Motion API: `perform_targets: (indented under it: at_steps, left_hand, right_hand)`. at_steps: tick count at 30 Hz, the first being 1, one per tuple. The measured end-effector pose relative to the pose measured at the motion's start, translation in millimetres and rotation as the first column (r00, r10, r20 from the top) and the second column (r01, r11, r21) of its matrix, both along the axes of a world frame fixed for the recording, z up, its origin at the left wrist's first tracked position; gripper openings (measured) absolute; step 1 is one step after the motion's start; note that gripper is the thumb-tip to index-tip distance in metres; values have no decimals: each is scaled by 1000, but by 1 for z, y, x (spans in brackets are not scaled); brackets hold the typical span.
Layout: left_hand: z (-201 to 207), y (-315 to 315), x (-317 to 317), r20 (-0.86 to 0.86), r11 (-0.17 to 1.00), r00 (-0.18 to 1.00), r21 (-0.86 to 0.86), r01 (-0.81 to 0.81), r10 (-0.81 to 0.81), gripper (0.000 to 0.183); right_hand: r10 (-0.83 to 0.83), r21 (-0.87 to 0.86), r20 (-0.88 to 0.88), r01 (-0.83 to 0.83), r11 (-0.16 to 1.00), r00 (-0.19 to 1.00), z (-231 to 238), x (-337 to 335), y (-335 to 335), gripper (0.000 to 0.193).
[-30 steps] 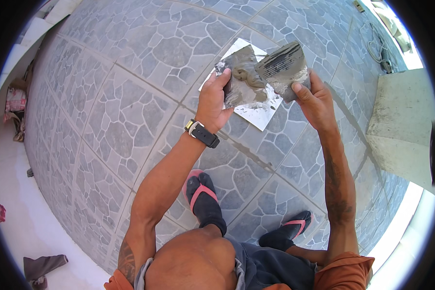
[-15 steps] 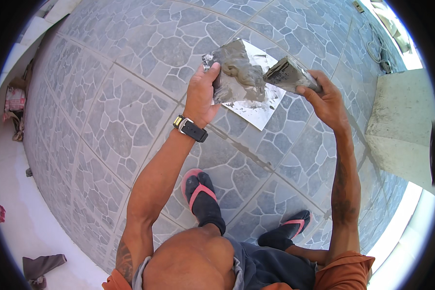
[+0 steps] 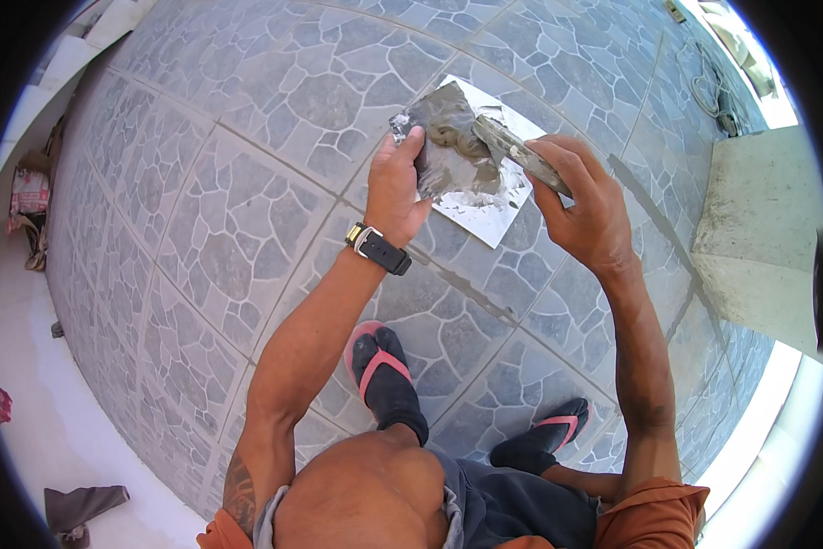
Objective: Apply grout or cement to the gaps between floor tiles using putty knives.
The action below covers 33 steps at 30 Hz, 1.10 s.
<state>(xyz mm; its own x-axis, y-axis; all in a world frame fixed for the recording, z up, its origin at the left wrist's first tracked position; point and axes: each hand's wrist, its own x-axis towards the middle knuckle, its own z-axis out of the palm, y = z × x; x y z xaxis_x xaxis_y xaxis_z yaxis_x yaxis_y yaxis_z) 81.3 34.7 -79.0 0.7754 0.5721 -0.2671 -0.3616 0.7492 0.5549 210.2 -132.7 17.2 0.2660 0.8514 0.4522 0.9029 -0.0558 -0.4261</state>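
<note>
Clock centred on the grey paste (image 3: 457,140): a wet-looking mound on the flat dark plate (image 3: 402,125), ridged and thickest near the middle, thinner and ragged toward 5 o'clock. Exact tilt of the plate: cannot tell.

Left hand (image 3: 394,188) at 8 o'clock, clamped on the plate's near-left edge, thumb on the upper face; fingers beneath mostly hidden. Right hand (image 3: 590,197) at 4 o'clock, pinching a second, paste-coated scraper (image 3: 521,157), seen almost edge-on. Its far end meets the paste's 2 o'clock side in this view; firm contact or mere overlap, cannot tell.

Underneath, toward 2 and 5 o'clock: white sheet (image 3: 489,223) lying on the stone-patterned floor (image 3: 238,215). Watch (image 3: 379,249) on the left wrist at 7. Sandalled left foot (image 3: 381,371) between 6 and 7, sandalled right foot (image 3: 546,433) between 5 and 6. Pale block (image 3: 755,233) at half past 3; coiled cable (image 3: 712,102) just short of 3.

Risks (judgement):
- Plate held from one side only; a hard push by the scraper at the far edge could twist it in the left hand and slide the mound off.
- Ragged paste at 5 o'clock could drop; the sheet would catch some, the floor the rest.
- Smeared scraper could slip if the right-hand pinch loosens.
- Too steep a blade might gouge the mound rather than gather it.
</note>
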Motion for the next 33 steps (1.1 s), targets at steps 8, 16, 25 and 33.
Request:
perform_targets:
  at_steps: [8,16,25,33]
  left_hand:
    - [8,9,-8,10,1000,1000,16,-9,9,27]
    - [24,24,-6,31,761,940,578,-295,341,23]
    - [52,16,-4,195,60,800,959,-276,568,23]
    - [56,14,-2,390,-323,781,912,-254,487,25]
  right_hand:
    - [36,-108,425,11,994,904,-8,29,-9,35]
    - [-381,-337,-636,203,919,671,8,11,-13,32]
    - [-176,-166,-983,153,974,56,-1,-15,-1,44]
    - [-13,-23,-997,122,992,-81,-4,-9,2,35]
